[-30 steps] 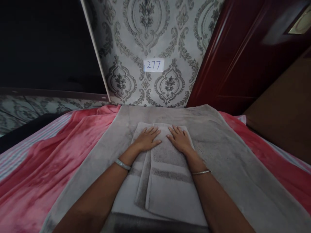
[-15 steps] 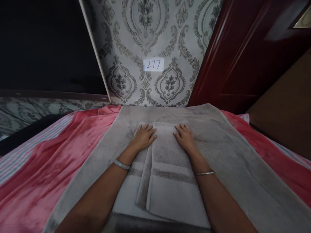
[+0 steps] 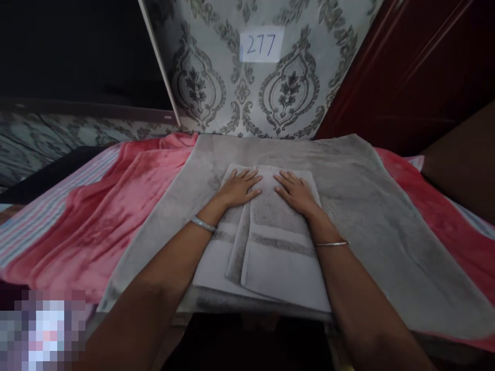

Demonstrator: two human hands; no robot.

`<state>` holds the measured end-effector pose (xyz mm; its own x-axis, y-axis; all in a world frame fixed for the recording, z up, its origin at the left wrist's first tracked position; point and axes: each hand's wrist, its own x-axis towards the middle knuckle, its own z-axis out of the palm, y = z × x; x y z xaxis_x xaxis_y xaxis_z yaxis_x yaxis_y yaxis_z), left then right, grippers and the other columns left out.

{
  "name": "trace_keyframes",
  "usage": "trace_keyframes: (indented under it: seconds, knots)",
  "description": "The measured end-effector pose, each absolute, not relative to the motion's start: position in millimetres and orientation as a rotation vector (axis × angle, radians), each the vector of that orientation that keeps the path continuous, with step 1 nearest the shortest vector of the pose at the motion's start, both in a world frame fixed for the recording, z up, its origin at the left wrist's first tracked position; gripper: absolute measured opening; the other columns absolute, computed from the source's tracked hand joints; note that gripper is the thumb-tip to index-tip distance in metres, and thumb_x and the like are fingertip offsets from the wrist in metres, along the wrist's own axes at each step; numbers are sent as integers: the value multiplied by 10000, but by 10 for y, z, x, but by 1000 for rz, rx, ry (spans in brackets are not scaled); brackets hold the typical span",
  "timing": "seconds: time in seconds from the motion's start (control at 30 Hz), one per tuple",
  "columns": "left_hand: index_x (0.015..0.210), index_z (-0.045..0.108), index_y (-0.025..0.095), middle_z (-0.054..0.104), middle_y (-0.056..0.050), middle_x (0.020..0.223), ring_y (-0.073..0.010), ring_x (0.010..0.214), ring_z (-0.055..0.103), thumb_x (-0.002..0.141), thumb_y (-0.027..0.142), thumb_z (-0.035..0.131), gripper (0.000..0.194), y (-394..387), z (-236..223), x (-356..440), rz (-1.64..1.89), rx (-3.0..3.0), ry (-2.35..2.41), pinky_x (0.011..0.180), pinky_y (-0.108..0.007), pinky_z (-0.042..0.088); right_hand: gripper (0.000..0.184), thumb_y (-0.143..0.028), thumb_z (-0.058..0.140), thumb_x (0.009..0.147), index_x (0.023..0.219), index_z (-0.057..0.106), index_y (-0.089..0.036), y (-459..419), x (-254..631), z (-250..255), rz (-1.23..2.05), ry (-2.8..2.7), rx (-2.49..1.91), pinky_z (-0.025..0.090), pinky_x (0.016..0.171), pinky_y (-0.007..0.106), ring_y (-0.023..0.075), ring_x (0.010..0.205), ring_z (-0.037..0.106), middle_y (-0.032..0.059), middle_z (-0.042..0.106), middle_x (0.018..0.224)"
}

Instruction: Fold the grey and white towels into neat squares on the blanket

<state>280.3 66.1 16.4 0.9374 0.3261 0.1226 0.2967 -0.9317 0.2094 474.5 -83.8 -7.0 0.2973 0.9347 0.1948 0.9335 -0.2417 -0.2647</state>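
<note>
Hands back near centre: left hand [image 3: 237, 188] and right hand [image 3: 296, 192] had slid apart, now lie close again, fingers spread flat on folded towel [image 3: 266, 242] atop grey blanket [image 3: 367, 206] on bed. I log smoothing as continuing.

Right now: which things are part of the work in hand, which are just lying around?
In hand:
left hand, flat on folded towel
right hand, flat on it too
large grey towel underneath

Lying about:
pink blanket
striped sheet
paper marked 277 on wallpaper
</note>
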Motion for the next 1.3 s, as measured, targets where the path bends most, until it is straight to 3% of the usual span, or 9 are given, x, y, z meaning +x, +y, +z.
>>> trace_keyframes:
  seconds: [0.33,0.47,0.6,0.73,0.83,1.03,1.3]
  knots:
    - [1453,522,198,422,-124,1583,-344,1495,290,979,513,453,573,644,132,2800,372,2893,335,1210,-551,192,547,-511,333,1050,1532,426,-269,-847,4805,-142,-65,-1699,-2229,224,1176,560,303,1510,229,57,344,1628]
    - [1461,498,164,453,-155,1554,-335,1496,295,956,537,497,628,448,237,2754,346,2918,174,1217,-553,182,551,-508,306,1049,1529,432,-268,-846,4789,-151,-97,-1692,-2243,254,1166,573,306,1501,256,68,359,1620]
    - [1472,483,179,401,-175,1584,-332,1509,277,939,598,501,678,76,301,2602,223,2911,-20,1220,-555,183,575,-543,258,1040,1526,436,-292,-846,4786,-161,-159,-1706,-2234,285,1149,596,314,1483,301,74,378,1609]
    - [1532,403,217,228,-172,1662,-378,1550,126,900,650,538,778,-397,229,2241,113,2883,-51,1227,-617,105,588,-541,243,1035,1528,436,-284,-846,4771,-161,-183,-1717,-2250,302,1141,598,322,1483,302,81,380,1607]
    - [1568,330,239,164,-147,1681,-347,1557,116,916,643,514,789,-688,157,1888,138,2843,-15,1247,-583,108,574,-515,257,1033,1529,435,-289,-847,4748,-152,-169,-1715,-2250,302,1143,598,320,1483,302,74,384,1605]
    - [1580,284,197,170,-160,1676,-306,1559,138,894,569,609,845,-1049,63,1373,257,2869,111,1266,-500,189,564,-488,254,1037,1542,412,-291,-842,4684,-28,-75,-1720,-2317,290,1156,597,307,1494,285,66,347,1625]
    - [1524,372,222,389,-113,1605,-255,1529,264,934,300,601,638,-1267,-199,1254,581,2893,309,1247,-488,274,629,-570,357,1012,1584,327,-309,-1334,3993,123,28,-1829,-2462,295,1150,628,352,1522,198,72,214,1673]
